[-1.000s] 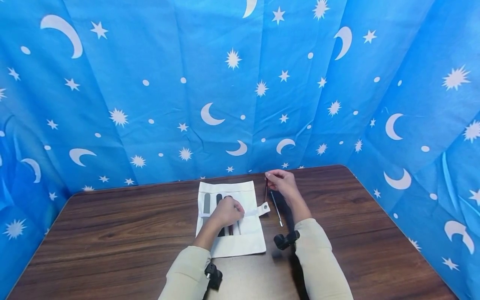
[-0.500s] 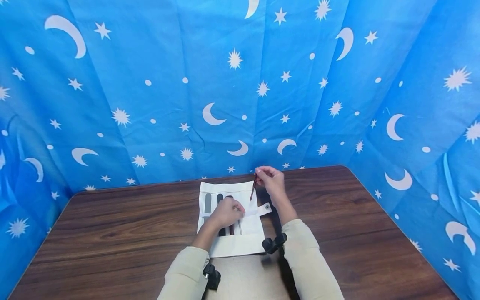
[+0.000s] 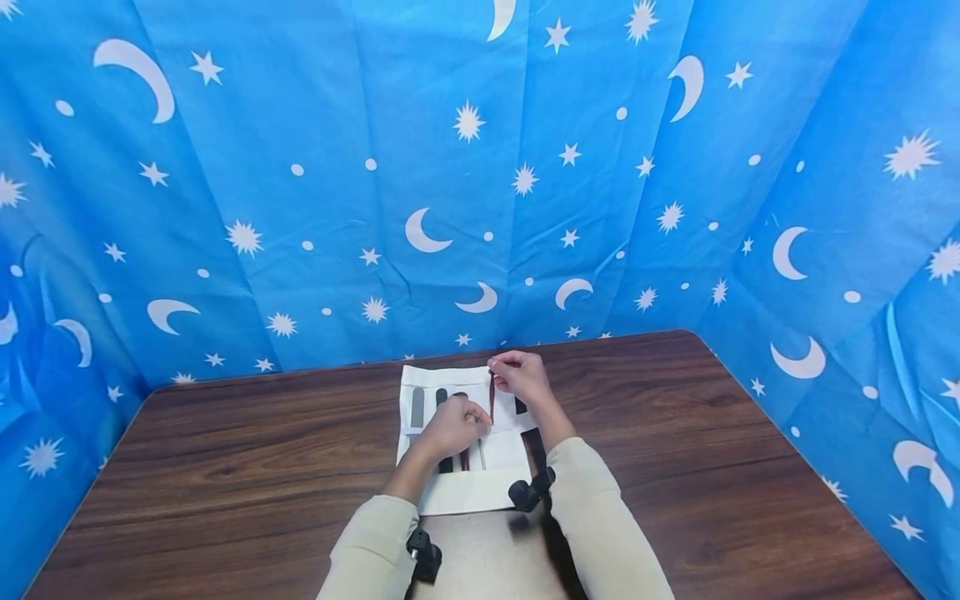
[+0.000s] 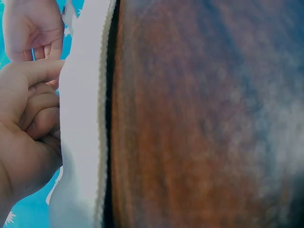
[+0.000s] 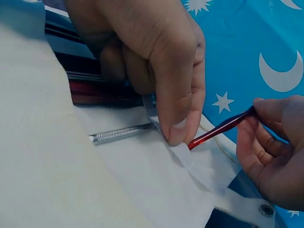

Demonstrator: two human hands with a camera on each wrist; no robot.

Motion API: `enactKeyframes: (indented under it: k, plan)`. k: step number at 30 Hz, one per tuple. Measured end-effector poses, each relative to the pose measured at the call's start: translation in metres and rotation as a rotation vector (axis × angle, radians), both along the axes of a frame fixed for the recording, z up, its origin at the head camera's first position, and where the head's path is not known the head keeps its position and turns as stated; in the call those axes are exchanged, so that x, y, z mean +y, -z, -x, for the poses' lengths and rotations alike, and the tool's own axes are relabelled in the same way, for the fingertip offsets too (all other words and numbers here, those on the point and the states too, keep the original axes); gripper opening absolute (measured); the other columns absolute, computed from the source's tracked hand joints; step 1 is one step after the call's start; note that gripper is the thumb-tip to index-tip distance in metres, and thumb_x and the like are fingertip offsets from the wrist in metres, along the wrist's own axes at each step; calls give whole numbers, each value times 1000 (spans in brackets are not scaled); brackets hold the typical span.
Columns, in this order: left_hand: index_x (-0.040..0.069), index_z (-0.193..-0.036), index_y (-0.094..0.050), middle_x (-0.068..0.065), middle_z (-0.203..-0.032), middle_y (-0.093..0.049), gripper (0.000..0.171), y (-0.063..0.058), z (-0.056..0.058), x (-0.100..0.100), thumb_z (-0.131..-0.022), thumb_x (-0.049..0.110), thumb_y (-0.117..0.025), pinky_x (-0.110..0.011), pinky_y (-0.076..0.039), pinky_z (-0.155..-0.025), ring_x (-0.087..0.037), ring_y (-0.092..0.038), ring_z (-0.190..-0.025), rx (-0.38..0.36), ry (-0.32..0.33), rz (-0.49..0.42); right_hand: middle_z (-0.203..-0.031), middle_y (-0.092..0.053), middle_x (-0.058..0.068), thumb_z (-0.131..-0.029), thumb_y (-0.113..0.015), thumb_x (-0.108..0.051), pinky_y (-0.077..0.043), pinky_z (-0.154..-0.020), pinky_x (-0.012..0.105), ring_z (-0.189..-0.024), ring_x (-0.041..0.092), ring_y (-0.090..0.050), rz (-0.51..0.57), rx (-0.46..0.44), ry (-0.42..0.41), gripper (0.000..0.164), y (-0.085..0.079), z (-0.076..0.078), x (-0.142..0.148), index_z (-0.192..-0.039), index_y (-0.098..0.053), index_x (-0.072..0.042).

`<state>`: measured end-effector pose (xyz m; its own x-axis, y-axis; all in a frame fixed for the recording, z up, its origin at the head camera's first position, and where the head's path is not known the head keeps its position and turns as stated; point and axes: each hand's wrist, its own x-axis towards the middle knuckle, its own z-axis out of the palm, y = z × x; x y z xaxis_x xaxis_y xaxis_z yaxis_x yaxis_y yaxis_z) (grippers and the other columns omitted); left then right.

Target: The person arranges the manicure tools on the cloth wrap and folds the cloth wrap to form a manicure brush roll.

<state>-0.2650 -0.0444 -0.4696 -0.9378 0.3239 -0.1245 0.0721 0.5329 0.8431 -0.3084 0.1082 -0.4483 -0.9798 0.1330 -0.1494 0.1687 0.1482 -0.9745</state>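
A white fabric tool case (image 3: 472, 493) lies spread on the table, with an elastic band (image 5: 183, 159) across its middle. My left hand (image 3: 455, 425) rests over the case and pinches the band between thumb and finger. Between the fingertips of my right hand (image 3: 523, 379) is one end of a slim dark red tool (image 5: 221, 130); its other end sits at the band beside the left fingertips. Left of it, under the band, lie a knurled metal tool (image 5: 121, 134), a dark red handle (image 5: 102, 93), a black flat tool (image 3: 441, 396) and a grey flat file (image 3: 417, 408).
The brown wooden table (image 3: 262, 467) carries the case near its back edge. A snap tab (image 5: 259, 209) sticks out from the case's right side. A blue cloth (image 3: 360, 167) with moons and stars hangs behind the table.
My right hand has moved left with the red tool, from beyond the case's right edge to the band. The silver tool on the table is now hidden by the right arm. The left hand stays put.
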Motion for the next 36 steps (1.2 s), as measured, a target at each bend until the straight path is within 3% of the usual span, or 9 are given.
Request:
enactKeyframes:
  k: [8,15,30,36]
  plan:
    - [0,-90,-77,4,-66,-41,14,3,0,0,-86,7,-65,-23,-27,-53,-10,-34,-55,23,7,-26,-80,-68,2,-96,-67,-9,-52,-61,17,-62,7,-58,-12,-57,-26,18,3,-1,-3,-105,-72,5]
    - [0,-91,-77,7,-55,-36,16,2,0,1,-87,7,-64,-22,-26,-52,-9,-32,-52,25,10,-26,-79,-69,5,-94,-68,-9,-54,-62,19,-63,8,-59,-152,-55,-73,14,6,-4,-2,-100,-72,4]
    - [3,-92,-79,1,-76,-49,15,3,2,-1,-88,8,-65,-24,-32,-57,-14,-43,-69,-17,-5,-23,-67,-61,-1,-93,-70,-15,-44,-54,19,-57,8,-55,-381,-82,-85,12,-3,-15,-2,-91,-75,-4]
    - [1,-93,-78,0,-78,-48,15,3,3,-1,-88,8,-65,-25,-32,-58,-14,-42,-68,-22,-6,-26,-67,-60,-2,-93,-70,-10,-47,-52,15,-52,2,-57,-307,-89,-73,12,-2,-18,-4,-94,-75,0]
